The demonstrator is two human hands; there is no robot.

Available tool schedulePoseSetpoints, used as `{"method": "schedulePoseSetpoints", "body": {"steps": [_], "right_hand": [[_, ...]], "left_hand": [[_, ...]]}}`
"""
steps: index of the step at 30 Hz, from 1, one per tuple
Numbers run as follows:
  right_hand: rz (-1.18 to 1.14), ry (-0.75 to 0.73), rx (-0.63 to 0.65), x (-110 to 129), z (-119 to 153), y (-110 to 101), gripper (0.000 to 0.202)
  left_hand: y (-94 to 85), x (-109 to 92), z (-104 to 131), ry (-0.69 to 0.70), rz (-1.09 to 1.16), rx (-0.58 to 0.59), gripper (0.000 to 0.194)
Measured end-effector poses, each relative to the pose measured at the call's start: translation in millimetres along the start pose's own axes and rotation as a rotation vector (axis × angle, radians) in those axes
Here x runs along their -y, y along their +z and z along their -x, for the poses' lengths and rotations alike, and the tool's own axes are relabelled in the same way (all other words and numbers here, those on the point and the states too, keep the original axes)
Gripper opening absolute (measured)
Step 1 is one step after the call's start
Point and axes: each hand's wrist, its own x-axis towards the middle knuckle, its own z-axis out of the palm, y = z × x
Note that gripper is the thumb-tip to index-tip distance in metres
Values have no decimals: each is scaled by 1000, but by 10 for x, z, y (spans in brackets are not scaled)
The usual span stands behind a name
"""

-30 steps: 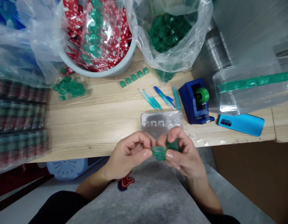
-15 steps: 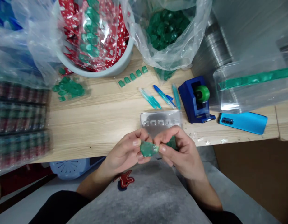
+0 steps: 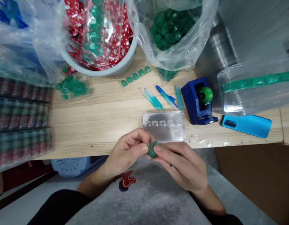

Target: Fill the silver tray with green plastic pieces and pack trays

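Pinching green piece (image 3: 151, 150), 2 hands (image 3: 129, 150) (image 3: 186, 164)

A small green piece (image 3: 152, 150), glossy and seemingly translucent, is pinched between the fingertips of the left hand (image 3: 131, 149) and the right hand (image 3: 182, 162), held up near the front edge of the bench (image 3: 88, 118). Its ends are covered by the fingertips, so its full outline cannot be told. A second green bit (image 3: 171, 165) is glimpsed under the right hand's fingers, mostly hidden, its shape unclear.
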Motion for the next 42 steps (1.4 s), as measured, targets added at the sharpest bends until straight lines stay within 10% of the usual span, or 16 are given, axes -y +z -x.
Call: {"method": "schedulePoseSetpoints", "body": {"steps": [5, 13, 25, 35, 42], "right_hand": [[37, 13, -34, -104, 76, 21, 51], [-39, 64, 7, -211, 177, 84, 26], [601, 141, 406, -680, -200, -137, 20], [813, 110, 445, -674, -172, -35, 21], [606, 140, 413, -724, -198, -9, 20]], "left_hand": [[-41, 1, 23, 131, -281, -8, 6], [-204, 255, 134, 520, -727, -61, 47], [-970, 776, 414, 385, -1710, 177, 26], [-872, 675, 310, 325, -1333, 127, 17], [-693, 462, 330, 32, -832, 24, 16]]}}
